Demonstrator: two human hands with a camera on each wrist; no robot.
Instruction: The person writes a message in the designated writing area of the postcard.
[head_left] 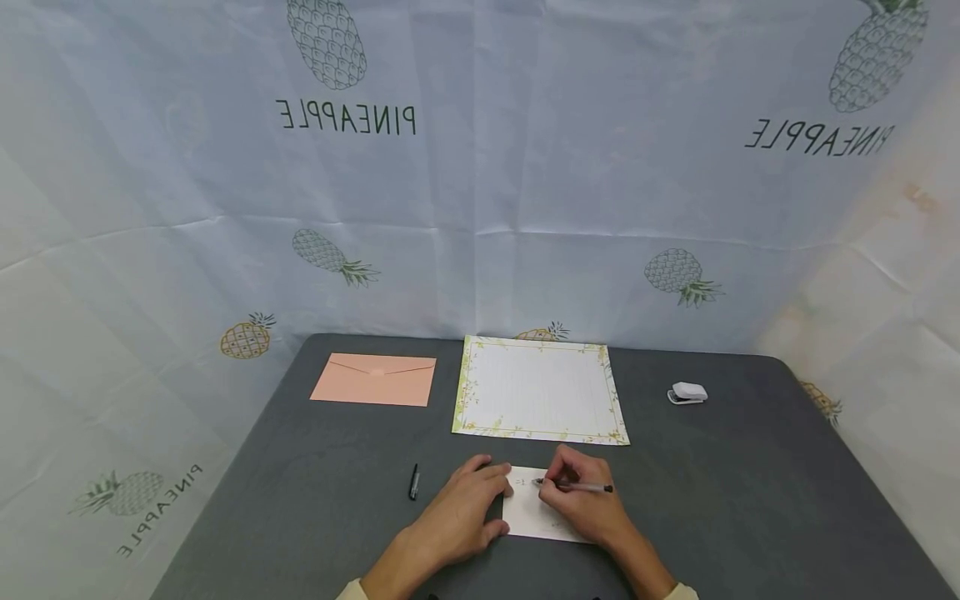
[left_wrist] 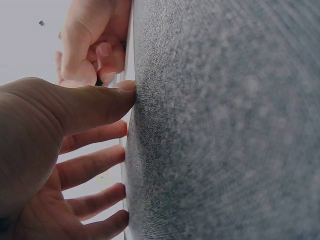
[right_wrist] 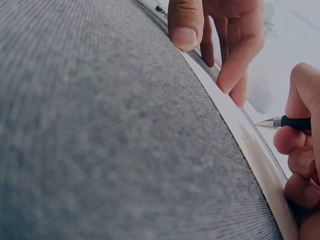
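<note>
Pineapple-print cloth (head_left: 480,175) hangs behind a dark gray table (head_left: 300,508), its lettering reading backwards. Right hand (head_left: 590,508) has a pen (head_left: 588,487) pinched, tip over the upper part of a small white card (head_left: 527,515) right in front of the person. Left hand (head_left: 459,514) is just relaxed, fingertips and thumb resting at the card's left edge. Farther back: pink envelope (head_left: 373,385), floral-bordered sheet (head_left: 536,392), white mini stapler (head_left: 687,392) off right.

Pale pineapple-print cloth (head_left: 517,167) — creased — behind a dark table (head_left: 750,475).
</note>
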